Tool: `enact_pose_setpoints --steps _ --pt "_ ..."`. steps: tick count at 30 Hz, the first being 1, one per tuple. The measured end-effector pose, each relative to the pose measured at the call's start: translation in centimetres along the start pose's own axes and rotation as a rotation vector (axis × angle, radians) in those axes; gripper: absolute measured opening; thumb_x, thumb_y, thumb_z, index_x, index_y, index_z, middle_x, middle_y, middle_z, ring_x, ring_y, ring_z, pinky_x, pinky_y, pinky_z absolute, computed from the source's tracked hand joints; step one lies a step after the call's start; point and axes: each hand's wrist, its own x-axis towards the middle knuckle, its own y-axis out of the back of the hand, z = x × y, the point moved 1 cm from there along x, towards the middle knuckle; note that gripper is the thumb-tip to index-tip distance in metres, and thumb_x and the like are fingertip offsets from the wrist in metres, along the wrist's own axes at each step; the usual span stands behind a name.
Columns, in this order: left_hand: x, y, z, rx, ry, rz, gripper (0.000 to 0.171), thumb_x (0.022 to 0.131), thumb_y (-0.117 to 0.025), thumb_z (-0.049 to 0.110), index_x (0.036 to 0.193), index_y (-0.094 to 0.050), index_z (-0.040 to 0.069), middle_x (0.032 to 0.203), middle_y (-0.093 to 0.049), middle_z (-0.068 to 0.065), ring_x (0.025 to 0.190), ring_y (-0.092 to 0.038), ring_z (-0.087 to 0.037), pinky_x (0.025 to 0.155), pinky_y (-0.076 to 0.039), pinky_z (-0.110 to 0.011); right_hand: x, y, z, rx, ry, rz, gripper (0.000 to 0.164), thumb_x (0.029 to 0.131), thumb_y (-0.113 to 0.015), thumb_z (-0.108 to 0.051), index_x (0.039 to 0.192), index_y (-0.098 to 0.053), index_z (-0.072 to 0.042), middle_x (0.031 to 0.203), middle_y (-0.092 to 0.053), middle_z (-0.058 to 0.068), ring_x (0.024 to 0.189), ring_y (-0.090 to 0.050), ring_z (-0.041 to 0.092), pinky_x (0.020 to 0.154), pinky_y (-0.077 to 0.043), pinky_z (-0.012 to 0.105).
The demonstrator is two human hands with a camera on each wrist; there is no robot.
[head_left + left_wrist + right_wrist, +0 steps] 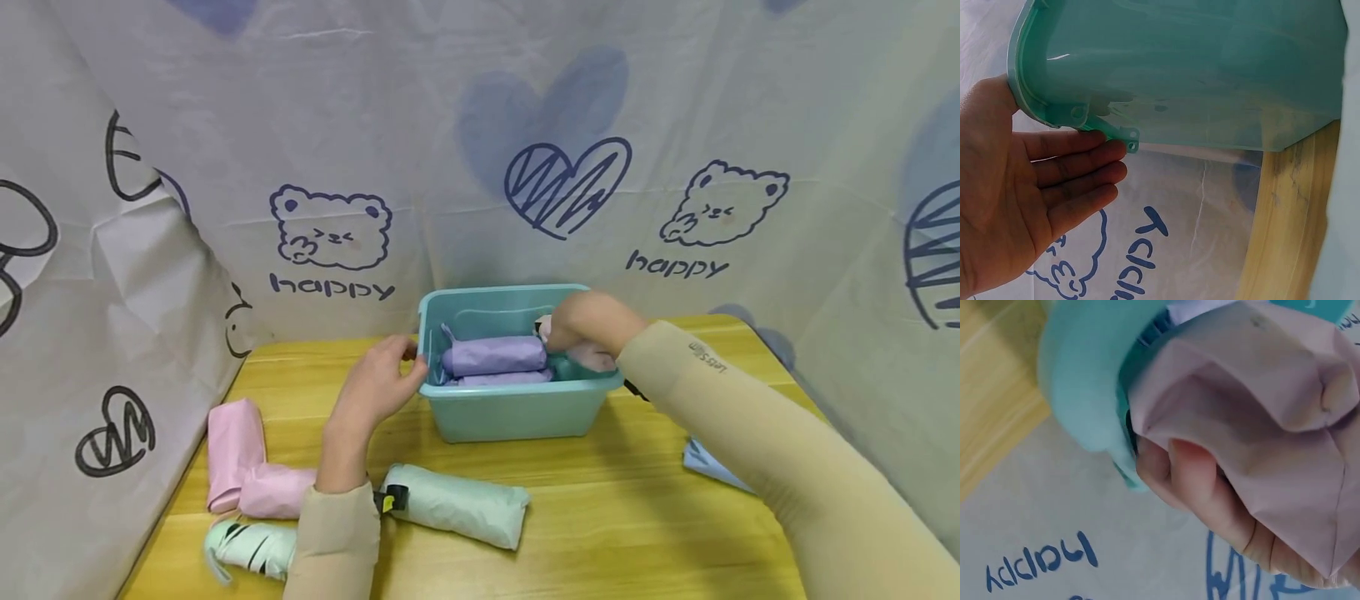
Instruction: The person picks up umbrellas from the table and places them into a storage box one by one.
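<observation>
A teal plastic bin (517, 417) stands on the table in the head view. My left hand (377, 379) grips its left rim, the fingers (1079, 165) lying along the outside by the handle and the thumb behind the rim. My right hand (592, 321) reaches into the bin's right side and holds a pale pink folded umbrella (1235, 381), its fingers curled round the loose fabric. Beside that hand, a purple folded umbrella (498, 356) lies in the bin over another purple one (506, 379). The umbrella's lower part is hidden in the bin.
On the yellow wooden table (600, 517), a mint wrapped umbrella (457, 504) lies in front of the bin. Left of it are two pink bundles (236, 450) and a mint striped folded umbrella (258, 548). A blue item (712, 467) shows partly under the right sleeve. A printed cloth (450, 167) hangs behind.
</observation>
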Motion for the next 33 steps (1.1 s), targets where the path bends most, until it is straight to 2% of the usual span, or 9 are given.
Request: enact_pose_setpoints --steps 5,9,13,16,19,22,25,28,33 --pt "0.3 0.0 0.2 0.003 -0.01 -0.011 0.031 0.098 -0.056 0.032 0.113 -0.067 0.007 0.112 -0.068 -0.008 0.096 -0.063 -0.026 0.088 -0.056 -0.045 1.2 0.1 0.0 -0.002 -0.017 -0.101 0.044 0.101 -0.05 -0.041 0.115 -0.065 -0.002 0.119 -0.062 0.012 0.112 -0.055 0.026 0.103 -0.046 0.04" --pt "0.5 0.1 0.4 0.006 -0.009 -0.012 0.031 0.097 -0.056 0.032 0.113 -0.067 0.007 0.112 -0.067 -0.007 0.095 -0.062 -0.026 0.088 -0.056 -0.044 2.1 0.0 0.1 0.0 0.004 -0.145 0.039 0.1 -0.049 -0.037 0.108 -0.063 -0.002 0.114 -0.061 0.013 0.109 -0.055 0.025 0.096 -0.048 0.036" --pt "0.7 0.2 0.5 0.011 -0.018 -0.004 0.031 0.098 -0.057 0.031 0.113 -0.067 0.007 0.112 -0.068 -0.008 0.096 -0.063 -0.026 0.088 -0.056 -0.045 2.9 -0.4 0.3 0.009 0.038 -0.118 0.028 0.098 -0.051 -0.029 0.096 -0.066 -0.005 0.101 -0.062 0.01 0.092 -0.057 0.021 0.077 -0.048 0.03" --pt "0.8 0.2 0.5 0.012 -0.02 -0.001 0.029 0.098 -0.057 0.031 0.111 -0.067 0.007 0.111 -0.067 -0.007 0.095 -0.063 -0.026 0.087 -0.056 -0.044 3.5 -1.3 0.4 0.016 0.073 -0.059 0.019 0.097 -0.054 -0.022 0.093 -0.064 -0.007 0.094 -0.062 0.008 0.08 -0.054 0.019 0.067 -0.046 0.029" --pt "0.7 0.2 0.5 0.011 -0.014 -0.002 0.028 0.097 -0.058 0.03 0.111 -0.067 0.007 0.11 -0.067 -0.007 0.094 -0.062 -0.025 0.086 -0.056 -0.044 4.0 -2.4 0.6 0.076 0.108 -0.044 0.01 0.096 -0.056 -0.014 0.094 -0.061 -0.006 0.09 -0.062 0.009 0.075 -0.059 0.02 0.065 -0.051 0.03" --pt "0.6 0.2 0.6 0.006 -0.01 -0.007 0.026 0.097 -0.059 0.029 0.111 -0.067 0.008 0.11 -0.067 -0.006 0.094 -0.062 -0.025 0.086 -0.056 -0.043 4.4 -3.5 0.9 0.143 0.144 -0.08 0.006 0.096 -0.058 -0.007 0.102 -0.06 -0.005 0.091 -0.063 0.012 0.071 -0.062 0.021 0.061 -0.054 0.03" --pt "0.4 0.1 0.6 0.0 -0.007 -0.011 0.025 0.097 -0.059 0.028 0.111 -0.067 0.008 0.11 -0.067 -0.006 0.094 -0.062 -0.025 0.086 -0.056 -0.043 4.7 -4.1 1.1 0.141 0.185 -0.1 0.016 0.094 -0.062 -0.004 0.11 -0.058 -0.005 0.096 -0.062 0.011 0.074 -0.062 0.02 0.064 -0.055 0.03" --pt "0.3 0.0 0.5 -0.007 0.006 -0.007 0.026 0.097 -0.06 0.029 0.111 -0.067 0.008 0.11 -0.067 -0.006 0.095 -0.063 -0.026 0.086 -0.056 -0.044 4.9 -4.3 1.1 0.114 0.214 -0.083 0.022 0.093 -0.062 -0.003 0.114 -0.057 -0.005 0.101 -0.062 0.011 0.077 -0.062 0.02 0.066 -0.056 0.032" --pt "0.1 0.0 0.2 -0.012 0.017 -0.005 0.027 0.097 -0.06 0.029 0.112 -0.067 0.007 0.113 -0.068 -0.008 0.1 -0.065 -0.03 0.089 -0.056 -0.047 5.1 -4.3 1.0 0.07 0.249 -0.067 0.018 0.092 -0.063 -0.004 0.109 -0.059 -0.004 0.104 -0.063 0.011 0.08 -0.063 0.02 0.067 -0.057 0.031"
